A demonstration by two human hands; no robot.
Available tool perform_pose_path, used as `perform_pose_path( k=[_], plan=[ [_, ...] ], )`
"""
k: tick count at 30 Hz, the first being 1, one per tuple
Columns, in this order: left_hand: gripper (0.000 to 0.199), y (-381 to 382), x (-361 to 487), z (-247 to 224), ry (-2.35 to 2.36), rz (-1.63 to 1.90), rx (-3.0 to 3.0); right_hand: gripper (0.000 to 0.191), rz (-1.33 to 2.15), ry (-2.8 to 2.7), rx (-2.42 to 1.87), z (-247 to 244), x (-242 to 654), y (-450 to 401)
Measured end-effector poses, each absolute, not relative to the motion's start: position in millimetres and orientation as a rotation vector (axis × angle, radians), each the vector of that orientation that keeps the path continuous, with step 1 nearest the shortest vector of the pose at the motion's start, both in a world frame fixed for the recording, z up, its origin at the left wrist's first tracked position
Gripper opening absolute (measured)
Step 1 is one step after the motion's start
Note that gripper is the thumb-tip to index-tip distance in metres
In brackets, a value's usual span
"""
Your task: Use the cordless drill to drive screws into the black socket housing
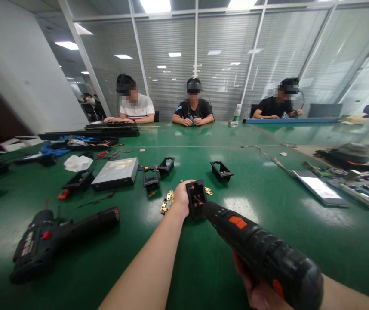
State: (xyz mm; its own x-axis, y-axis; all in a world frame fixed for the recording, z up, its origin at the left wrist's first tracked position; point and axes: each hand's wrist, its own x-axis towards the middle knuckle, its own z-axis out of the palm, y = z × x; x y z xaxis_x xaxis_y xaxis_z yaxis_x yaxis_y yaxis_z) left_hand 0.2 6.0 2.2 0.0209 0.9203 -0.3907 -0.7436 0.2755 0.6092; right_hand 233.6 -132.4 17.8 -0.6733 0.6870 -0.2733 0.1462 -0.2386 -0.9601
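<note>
My left hand [182, 197] is closed around the left side of a black plastic socket housing [196, 211], holding it tilted with its hollow side toward me. Brass pieces show inside the housing. Gripped in my right hand [252, 282] is a black cordless screwdriver [265, 245] with an orange switch. Its nose reaches into the housing's opening, and the tip itself is hard to make out. Small brass contact strips [168, 202] lie in a pile just left of my left hand, and a few more [208, 191] show behind the housing.
Similar black housings [222, 172] stand farther back. A second cordless drill [49, 241] lies at left, near a grey disc drive [116, 173]. A phone [320, 187] and circuit boards [368, 189] are at right. Several people sit across the green table [223, 142], by a bottle [236, 115].
</note>
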Motion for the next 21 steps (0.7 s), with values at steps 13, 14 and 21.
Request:
perform_pose_path(
  k=[13,14,21],
  plan=[
    [0.008,7,-1,4,0.957,1.32,0.379,0.032,1.814,-1.755,-0.889,31,224,-129],
    [0.008,7,-1,3,0.946,1.323,0.379,0.031,1.807,-1.766,-0.882,35,225,-129],
    [0.01,4,-1,7,0.954,1.271,0.377,0.031,1.76,-1.807,-0.865,46,219,-132]
  ],
)
